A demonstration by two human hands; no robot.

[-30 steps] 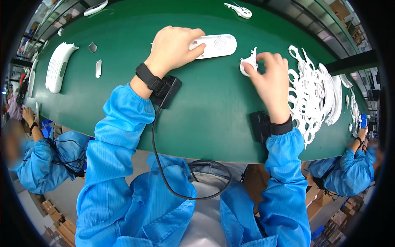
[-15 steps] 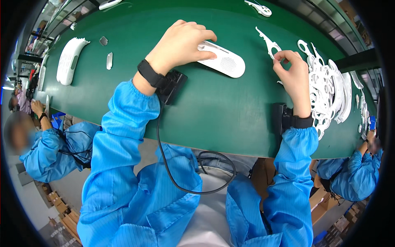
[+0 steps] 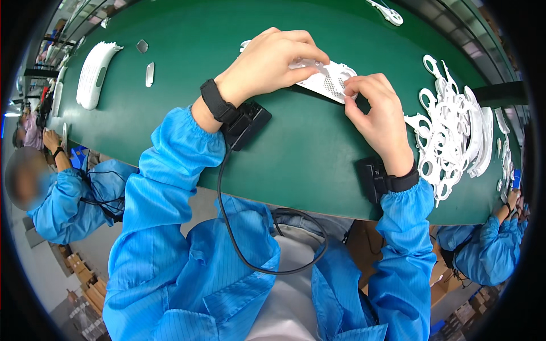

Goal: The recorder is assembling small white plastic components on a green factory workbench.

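part: flat white oblong plastic shell with a perforated grille patch (image 3: 327,79), lying on the green table top (image 3: 296,153) at centre-far, tilted slightly, long axis running left to right. Left end hidden under the left hand.
left hand: left hand (image 3: 267,65) palm down over the shell's left half, fingers curled and closed onto it, pinning it to the table. Fingertips reach to about the grille area.
right hand: right hand (image 3: 378,116) comes in from the right, thumb and forefinger pinched narrow at the shell's right end, touching the grille edge. Cannot tell if a small piece sits between the fingertips.
wrists: black strap with a black box unit on the left wrist (image 3: 242,119), resting on the table; matching black box unit on the right wrist (image 3: 375,179). Black cable (image 3: 239,244) runs from the left unit down off the table edge and loops across the lap.
sleeves: both forearms in blue striped smock sleeves (image 3: 165,187).
right of hands: heap of thin white plastic cut-out frames with loops and rings (image 3: 455,136), just beside the right hand, not touching the shell.
far left: second white elongated ribbed plastic shell (image 3: 94,74), well apart from the hands; two small grey oval pieces (image 3: 149,74) near it.
far top: small white looped plastic piece (image 3: 389,12) at the table's far edge.
people: co-worker in a blue smock (image 3: 68,199) at lower left; another blue-smocked arm (image 3: 489,250) at lower right.
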